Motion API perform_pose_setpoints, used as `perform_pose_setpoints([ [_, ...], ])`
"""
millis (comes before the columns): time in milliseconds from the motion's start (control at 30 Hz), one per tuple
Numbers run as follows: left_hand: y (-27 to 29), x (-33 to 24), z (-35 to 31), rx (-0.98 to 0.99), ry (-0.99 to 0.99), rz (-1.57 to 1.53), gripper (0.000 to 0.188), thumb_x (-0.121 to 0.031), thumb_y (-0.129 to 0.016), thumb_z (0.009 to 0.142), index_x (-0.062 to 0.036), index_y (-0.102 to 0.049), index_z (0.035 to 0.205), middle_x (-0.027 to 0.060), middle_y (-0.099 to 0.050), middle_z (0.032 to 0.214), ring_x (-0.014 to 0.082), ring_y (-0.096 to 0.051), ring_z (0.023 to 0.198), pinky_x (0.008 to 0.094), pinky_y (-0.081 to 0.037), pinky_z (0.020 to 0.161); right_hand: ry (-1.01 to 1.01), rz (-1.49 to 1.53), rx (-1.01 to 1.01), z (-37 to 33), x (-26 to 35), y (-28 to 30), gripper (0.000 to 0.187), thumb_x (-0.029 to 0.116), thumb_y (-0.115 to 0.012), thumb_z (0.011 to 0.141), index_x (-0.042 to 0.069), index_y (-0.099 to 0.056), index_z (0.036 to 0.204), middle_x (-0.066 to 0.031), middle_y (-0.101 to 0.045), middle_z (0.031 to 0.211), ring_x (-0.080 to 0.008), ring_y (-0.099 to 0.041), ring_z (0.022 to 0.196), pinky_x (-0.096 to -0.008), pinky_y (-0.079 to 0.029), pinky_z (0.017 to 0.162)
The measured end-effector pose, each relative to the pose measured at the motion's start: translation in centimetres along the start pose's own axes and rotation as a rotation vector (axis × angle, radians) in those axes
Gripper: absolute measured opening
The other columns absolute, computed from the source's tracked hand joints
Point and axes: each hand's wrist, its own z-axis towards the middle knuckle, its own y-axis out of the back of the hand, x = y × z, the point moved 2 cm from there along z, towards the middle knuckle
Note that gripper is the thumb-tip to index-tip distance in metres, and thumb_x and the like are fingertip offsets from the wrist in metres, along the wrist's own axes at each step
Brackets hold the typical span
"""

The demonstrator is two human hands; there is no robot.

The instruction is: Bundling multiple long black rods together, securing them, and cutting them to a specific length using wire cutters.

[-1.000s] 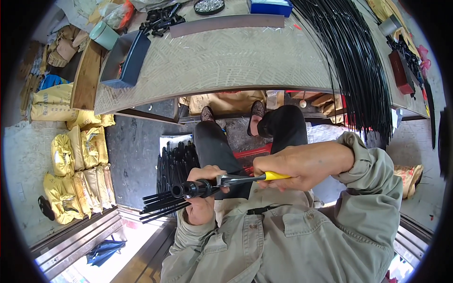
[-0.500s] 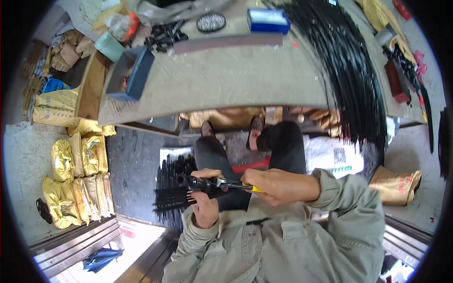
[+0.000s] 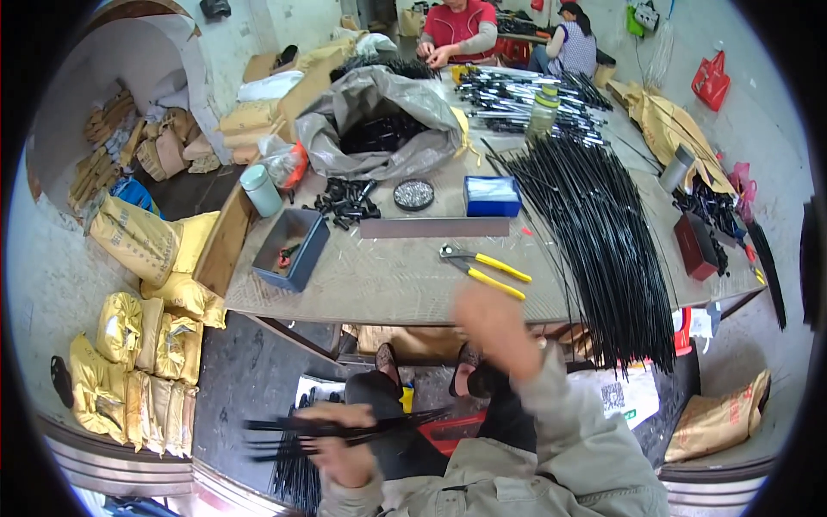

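My left hand (image 3: pixel 340 439) is closed round a small bunch of thin black rods (image 3: pixel 405 424), held level above my lap. Below it, more black rods (image 3: pixel 297 478) stand or lie in a pile beside my left leg. My right hand (image 3: pixel 493 323) is over the table's near edge, smeared by motion, so its fingers cannot be made out. Just beyond it, a pair of pliers (image 3: pixel 487 269) with yellow handles and a metal head lies on the tabletop, jaws toward the left.
The table (image 3: pixel 396 293) carries a large heap of long black rods (image 3: pixel 594 250), a blue box (image 3: pixel 492 198), a round dish of small metal pieces (image 3: pixel 413 194), a grey-blue bin (image 3: pixel 291 250) and a flat strip (image 3: pixel 435 227). Two people sit beyond. Yellow sacks (image 3: pixel 121 332) stand at left.
The pliers were in my right hand at my lap and now lie on the table. My right hand has moved forward. The view has tilted up, showing more of the room.
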Motion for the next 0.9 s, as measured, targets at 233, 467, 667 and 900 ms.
perform_pose_setpoints([
  [233,8.4,-2.0,5.8,-0.291,0.108,-0.686,0.034,-0.039,-0.054,0.088,-0.0062,-0.047,0.092,0.0007,-0.045,0.075,0.0084,-0.045,0.060,0.0209,-0.045,0.059,-0.424,1.436,0.635,-6.8,13.6,1.8,0.055,0.020,-0.067,0.079,0.001,-0.045,0.125,-0.0123,-0.050,0.122,-0.0232,-0.049,0.113,-0.0343,-0.042,0.092],
  [467,7.5,11.3,-2.1,-0.260,0.662,-0.566,0.029,-0.032,-0.059,0.086,-0.0034,-0.053,0.091,0.0038,-0.058,0.082,0.0138,-0.055,0.073,0.0307,-0.049,0.068,-0.481,1.709,-0.335,-4.3,8.6,5.2,0.032,0.010,-0.059,0.082,0.001,-0.052,0.112,-0.0151,-0.055,0.109,-0.0241,-0.055,0.098,-0.0352,-0.044,0.086],
  [667,3.3,9.2,-7.0,0.601,1.084,0.433,0.034,-0.027,-0.064,0.083,-0.0019,-0.056,0.105,0.0116,-0.061,0.096,0.0197,-0.058,0.082,0.0322,-0.047,0.074,-0.683,1.511,-0.136,-5.1,7.3,1.8,0.011,0.009,-0.061,0.082,0.002,-0.058,0.089,-0.0083,-0.059,0.078,-0.0163,-0.059,0.071,-0.0311,-0.048,0.067],
  [900,-2.8,2.2,0.8,0.649,0.387,0.048,0.044,-0.001,-0.072,0.068,0.0030,-0.057,0.109,0.0120,-0.059,0.103,0.0151,-0.058,0.085,0.0248,-0.045,0.075,-0.627,1.627,0.211,-7.1,11.2,-4.0,0.028,0.012,-0.074,0.072,0.001,-0.061,0.094,-0.0032,-0.058,0.082,-0.0115,-0.053,0.075,-0.0229,-0.043,0.069],
])
